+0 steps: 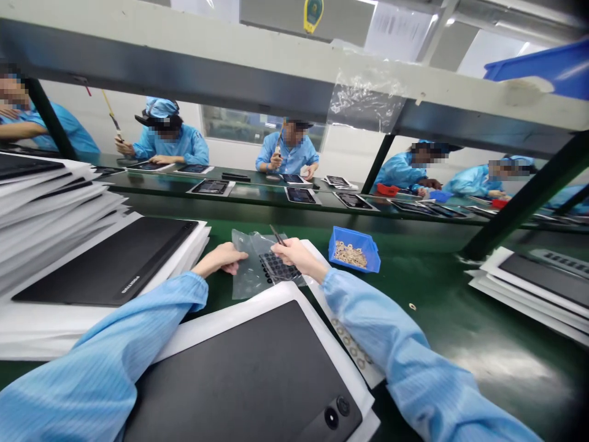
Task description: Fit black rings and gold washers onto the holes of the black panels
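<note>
Over at the green bench (442, 350), the left hand (223, 258), fingers curled, pinches a clear bag (246, 279) just beyond the black tablet (243, 374), and the right hand (300, 258) is closed round a thin dark tool (277, 234).

"What lettering can you read from your end?"

"On my head feed I get one word, POSITIVO (130, 284), in pale capitals on the black tablet (101, 261) that tops the pile (32, 334) at left. It runs slantwise to me, near the tablet's close corner, and the last letters are soft."

"And the yellow-and-green hanging device (313, 15) at the top?"

"I see marks on its face, but they're too small for me to make out."

"The pale panel (396, 26) beyond the shelf (221, 46)?"

"Rows of faint dark strokes, too blurred for me to read."
</note>
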Available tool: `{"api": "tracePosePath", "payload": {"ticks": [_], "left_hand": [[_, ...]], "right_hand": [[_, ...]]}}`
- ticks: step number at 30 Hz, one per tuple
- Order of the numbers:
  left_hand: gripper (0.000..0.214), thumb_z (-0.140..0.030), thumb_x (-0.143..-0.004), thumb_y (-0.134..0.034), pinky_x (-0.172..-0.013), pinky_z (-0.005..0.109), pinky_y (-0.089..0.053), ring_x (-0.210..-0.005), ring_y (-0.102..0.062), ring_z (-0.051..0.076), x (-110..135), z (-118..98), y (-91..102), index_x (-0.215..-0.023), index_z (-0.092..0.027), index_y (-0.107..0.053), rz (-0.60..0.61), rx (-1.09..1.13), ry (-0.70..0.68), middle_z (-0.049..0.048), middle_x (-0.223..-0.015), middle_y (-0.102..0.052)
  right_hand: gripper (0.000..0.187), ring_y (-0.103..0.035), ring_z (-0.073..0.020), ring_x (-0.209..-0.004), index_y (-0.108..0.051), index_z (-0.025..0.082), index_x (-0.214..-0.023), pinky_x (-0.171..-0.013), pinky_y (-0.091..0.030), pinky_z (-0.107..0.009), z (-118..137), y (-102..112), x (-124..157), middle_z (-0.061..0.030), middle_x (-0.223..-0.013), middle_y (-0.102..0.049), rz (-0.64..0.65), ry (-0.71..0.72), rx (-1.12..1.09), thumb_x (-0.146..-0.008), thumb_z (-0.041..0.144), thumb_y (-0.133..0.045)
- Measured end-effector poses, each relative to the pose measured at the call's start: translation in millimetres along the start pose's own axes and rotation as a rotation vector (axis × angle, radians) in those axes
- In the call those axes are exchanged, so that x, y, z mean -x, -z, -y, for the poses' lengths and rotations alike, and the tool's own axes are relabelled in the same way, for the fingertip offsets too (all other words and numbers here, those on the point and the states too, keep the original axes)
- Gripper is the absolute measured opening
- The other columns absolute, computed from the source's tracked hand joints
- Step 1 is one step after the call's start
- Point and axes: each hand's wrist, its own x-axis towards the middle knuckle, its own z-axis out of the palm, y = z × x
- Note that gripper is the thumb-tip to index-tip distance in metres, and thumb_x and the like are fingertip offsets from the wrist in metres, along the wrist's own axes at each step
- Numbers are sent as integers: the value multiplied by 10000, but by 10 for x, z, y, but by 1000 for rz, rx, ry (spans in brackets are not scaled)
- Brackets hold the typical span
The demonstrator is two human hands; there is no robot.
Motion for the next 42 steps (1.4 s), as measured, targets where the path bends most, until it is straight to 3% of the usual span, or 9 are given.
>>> {"api": "tracePosePath", "payload": {"ticks": [3, 6, 11, 14, 21, 27, 36, 39, 42], "left_hand": [[173, -257, -822, -674, -723, 337, -502, -834, -628, 235, 148, -121, 130, -868, -104, -610, -103, -248, -91, 69, -827, -634], [188, -281, -783, -656, -786, 339, -438, -942, -591, 307, 487, -291, 19, -876, -126, -604, -136, -395, -318, 111, -868, -635], [151, -291, -841, -512, -688, 262, -403, -718, -562, 170, 1320, -329, -603, -747, -197, -582, 239, -403, -805, 21, -785, -610], [139, -230, -854, -479, -612, 245, -384, -667, -520, 144, 1608, -192, -844, -731, -195, -533, 498, -332, -950, 7, -755, -563], [74, -185, -887, -488, -734, 253, -394, -823, -511, 156, 1551, -103, -866, -843, -205, -543, 729, -328, -952, 10, -880, -536], [104, -229, -916, -461, -737, 275, -399, -843, -504, 175, 1535, -55, -896, -852, -202, -538, 742, -340, -948, 22, -880, -537], [129, -207, -941, -436, -849, 294, -412, -956, -508, 193, 1558, -31, -881, -945, -218, -565, 734, -311, -999, 40, -985, -546], [231, -153, -937, -434, -874, 269, -399, -989, -490, 179, 1611, -43, -843, -1076, -270, -577, 739, -331, -1041, 29, -1051, -510], [412, -96, -916, -441, -881, 269, -396, -996, -482, 183, 1646, -73, -809, -1214, -351, -564, 768, -368, -1085, 27, -1077, -504]], "right_hand": [[257, -222, -23, -387, -464, 160, -596, -381, -152, -191, 80, 162, 476, 90, -494, -351, 81, -35, -105, -817, 232, -576], [233, -214, -28, -395, -504, 161, -611, -389, -139, -199, 88, 229, 1107, 93, -484, -342, 113, -117, -177, -751, 305, -621], [183, -328, -59, -482, -571, 148, -647, -460, -245, -211, 5, 149, 2048, 52, -545, -437, 58, -213, -129, -731, 303, -617], [152, -346, -77, -518, -559, 157, -635, -494, -271, -220, -54, 69, 2335, 52, -547, -414, 15, -262, -88, -727, 273, -596], [116, -354, -85, -506, -551, 166, -625, -485, -279, -226, -73, -11, 2474, 46, -540, -427, -44, -324, -78, -696, 250, -584], [68, -383, -88, -517, -542, 177, -622, -492, -306, -219, -37, -38, 2483, 47, -553, -450, -50, -319, -34, -682, 191, -569], [298, -320, -89, -494, -390, 199, -548, -463, -243, -234, 23, -61, 2538, 64, -513, -351, -147, -170, 222, -727, 187, -628], [279, -426, -113, -511, -539, 190, -551, -490, -309, -254, -43, -58, 2601, 29, -531, -465, -292, -85, 204, -766, 293, -685], [375, -509, -142, -526, -674, 198, -637, -498, -395, -273, -124, -122, 2695, -19, -579, -532, -563, -5, 19, -899, 424, -530]]}}
